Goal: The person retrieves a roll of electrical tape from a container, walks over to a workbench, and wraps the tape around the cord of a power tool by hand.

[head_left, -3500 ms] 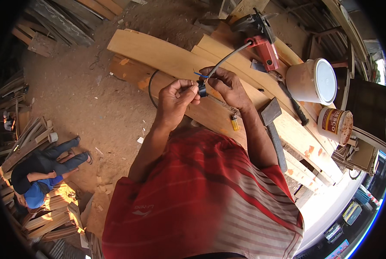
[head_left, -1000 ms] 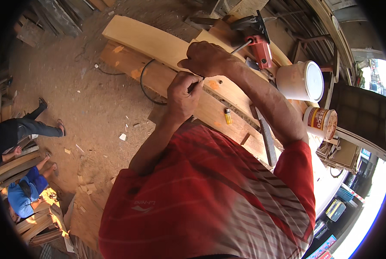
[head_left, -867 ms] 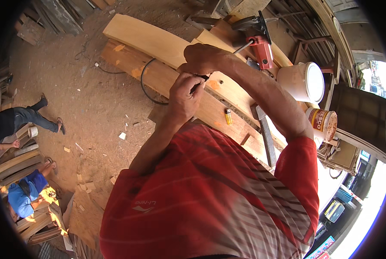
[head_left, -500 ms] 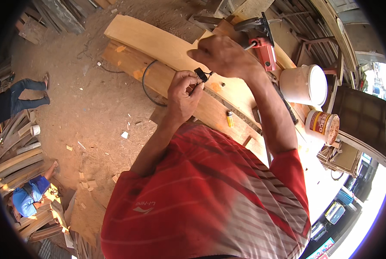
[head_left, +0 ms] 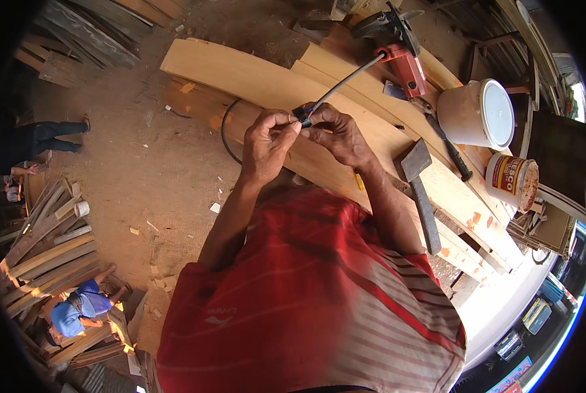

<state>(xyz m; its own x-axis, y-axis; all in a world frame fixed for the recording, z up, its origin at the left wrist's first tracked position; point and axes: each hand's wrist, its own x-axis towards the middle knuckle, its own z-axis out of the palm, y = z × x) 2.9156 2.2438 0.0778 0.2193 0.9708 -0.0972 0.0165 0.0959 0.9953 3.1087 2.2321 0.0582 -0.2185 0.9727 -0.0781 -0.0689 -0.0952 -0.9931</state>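
- Black fitting (head_left: 302, 114), small: located between the fingertips of both hands, raised in front of the chest, over the wooden planks (head_left: 227, 65).
- Grey cable (head_left: 342, 82): runs from the red power tool (head_left: 409, 75) to the fitting's right side.
- State of work, judged: done, cable end at the fitting; left, apparently, the connection itself. Whether any wire is fastened inside cannot be told.
- Left hand (head_left: 266, 144): thumb and fingertips pinched on the fitting; palm inward, forearm slanting up and rightward.
- Right hand (head_left: 340, 139): fingertips gathered where cable meets fitting; whether gripping wire or fitting cannot be told. Forearm slants up and leftward, elbow out.
- Hammer (head_left: 413, 162): lying on the planks near the right forearm, unheld.
- White-lidded bucket (head_left: 466, 116): right of the power tool.
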